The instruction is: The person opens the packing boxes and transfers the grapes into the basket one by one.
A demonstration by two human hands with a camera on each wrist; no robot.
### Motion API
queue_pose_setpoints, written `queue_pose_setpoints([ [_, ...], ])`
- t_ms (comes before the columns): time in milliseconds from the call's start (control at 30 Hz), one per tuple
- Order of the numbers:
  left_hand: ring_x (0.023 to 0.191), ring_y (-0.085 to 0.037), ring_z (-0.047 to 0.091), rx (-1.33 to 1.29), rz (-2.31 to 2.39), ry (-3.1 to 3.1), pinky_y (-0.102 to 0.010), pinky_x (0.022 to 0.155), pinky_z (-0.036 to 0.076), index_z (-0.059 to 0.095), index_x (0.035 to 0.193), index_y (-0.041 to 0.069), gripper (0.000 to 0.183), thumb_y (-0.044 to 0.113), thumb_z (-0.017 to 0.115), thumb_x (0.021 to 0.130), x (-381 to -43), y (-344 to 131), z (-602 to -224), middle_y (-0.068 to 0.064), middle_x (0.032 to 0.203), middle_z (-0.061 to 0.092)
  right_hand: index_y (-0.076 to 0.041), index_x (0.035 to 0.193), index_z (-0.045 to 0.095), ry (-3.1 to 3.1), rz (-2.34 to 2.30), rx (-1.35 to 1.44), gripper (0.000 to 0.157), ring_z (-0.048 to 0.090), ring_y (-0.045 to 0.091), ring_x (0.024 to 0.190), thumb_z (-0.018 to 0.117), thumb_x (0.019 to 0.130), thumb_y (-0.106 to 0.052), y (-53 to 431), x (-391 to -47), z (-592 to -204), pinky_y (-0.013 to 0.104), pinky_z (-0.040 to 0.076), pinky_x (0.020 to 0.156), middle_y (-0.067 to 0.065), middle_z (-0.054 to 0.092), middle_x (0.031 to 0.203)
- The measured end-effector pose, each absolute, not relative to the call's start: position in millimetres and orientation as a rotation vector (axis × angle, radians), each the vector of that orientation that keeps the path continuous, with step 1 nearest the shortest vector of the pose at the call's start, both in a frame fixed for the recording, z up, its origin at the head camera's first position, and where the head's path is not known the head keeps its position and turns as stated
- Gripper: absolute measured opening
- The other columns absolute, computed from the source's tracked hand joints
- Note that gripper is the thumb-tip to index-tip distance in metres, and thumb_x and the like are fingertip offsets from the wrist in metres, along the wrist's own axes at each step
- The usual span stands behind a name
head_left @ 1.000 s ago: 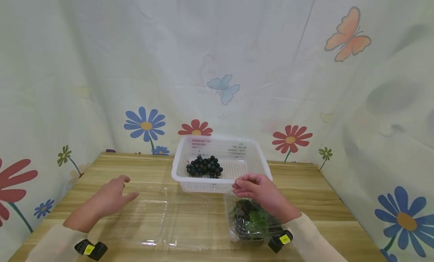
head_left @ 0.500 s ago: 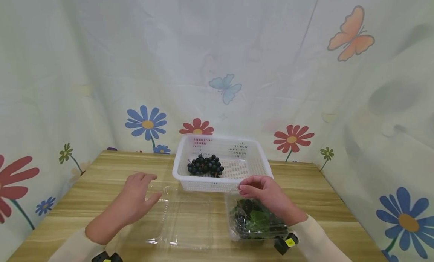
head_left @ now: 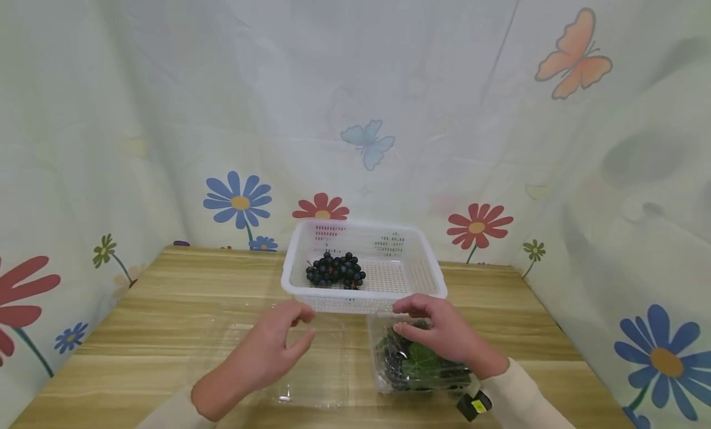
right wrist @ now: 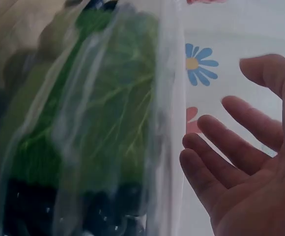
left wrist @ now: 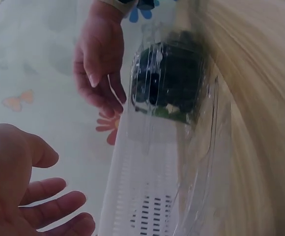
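Observation:
My left hand (head_left: 261,352) hovers over an unfolded transparent plastic clamshell box (head_left: 313,386), fingers relaxed and holding nothing. To its right stands a closed clamshell (head_left: 419,376) with dark grapes and a green leaf (head_left: 421,360) behind its plastic. My right hand (head_left: 444,333) is just above that box with loosely bent fingers and thumb apart; in the right wrist view its fingers (right wrist: 241,132) are beside the box, holding nothing. Behind both boxes, a bunch of dark grapes (head_left: 336,270) lies in the left part of a white perforated basket (head_left: 366,296).
The boxes and basket rest on a wood-grain table (head_left: 533,355). A pale curtain (head_left: 433,77) printed with flowers and butterflies hangs behind and at both sides. In the left wrist view, the filled box (left wrist: 169,83) stands close to the basket (left wrist: 132,196).
My left hand has moved right, from beside the unfolded clamshell to over its middle. The right hand has shifted slightly right, staying above the filled box.

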State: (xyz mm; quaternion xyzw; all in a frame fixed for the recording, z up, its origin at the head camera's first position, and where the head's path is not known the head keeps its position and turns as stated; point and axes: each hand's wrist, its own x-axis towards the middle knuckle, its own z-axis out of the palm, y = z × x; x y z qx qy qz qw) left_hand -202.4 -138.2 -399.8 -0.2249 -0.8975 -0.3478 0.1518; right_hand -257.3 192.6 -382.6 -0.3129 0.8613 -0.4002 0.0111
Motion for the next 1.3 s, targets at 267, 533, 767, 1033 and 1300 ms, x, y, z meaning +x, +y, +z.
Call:
queue_pose_setpoints([
  [267,0.098,-0.019,0.067,-0.746,-1.464,-2.627,-0.027,0.084,0.060,0.065,0.114,0.006,0.020,0.016,0.066,0.098,-196,-105,-415,-0.003,0.106,0.069,-0.017,0.115,0.071,2.815,-0.920,-1.213,0.026,0.065,0.017,0.119,0.075,0.094,-0.032,196,-251,-381,0.047,0.057,0.100,-0.003,0.069,0.127],
  [533,0.090,-0.028,0.071,-0.588,-2.195,-2.507,-0.032,0.077,0.064,0.056,0.121,-0.007,0.031,0.012,0.064,0.099,-195,-80,-425,-0.016,0.106,0.063,-0.015,0.118,0.071,2.921,-0.732,-1.254,0.031,0.062,0.020,0.125,0.075,0.093,-0.034,201,-241,-383,0.046,0.054,0.104,0.003,0.068,0.132],
  [767,0.089,-0.028,0.072,-0.427,-2.509,-2.389,-0.040,0.083,0.064,0.048,0.128,-0.015,0.038,0.008,0.059,0.100,-199,-70,-433,-0.027,0.112,0.063,-0.017,0.118,0.071,2.963,-0.667,-1.212,0.034,0.061,0.024,0.125,0.078,0.091,-0.037,213,-233,-383,0.050,0.054,0.102,0.004,0.064,0.136],
  [1033,0.087,-0.026,0.071,-0.355,-2.584,-2.346,-0.038,0.083,0.064,0.048,0.129,-0.013,0.037,0.006,0.058,0.100,-202,-59,-441,-0.027,0.112,0.063,-0.022,0.118,0.070,2.964,-0.576,-1.270,0.038,0.060,0.025,0.126,0.081,0.087,-0.042,228,-229,-384,0.045,0.055,0.099,0.004,0.061,0.140],
  [1300,0.081,-0.022,0.069,-0.332,-2.580,-2.329,-0.037,0.078,0.065,0.046,0.131,-0.014,0.035,0.004,0.054,0.101,-202,-50,-442,-0.024,0.107,0.062,-0.025,0.118,0.070,2.964,-0.518,-1.277,0.050,0.057,0.025,0.128,0.084,0.080,-0.054,238,-219,-383,0.039,0.055,0.099,0.004,0.059,0.142],
])
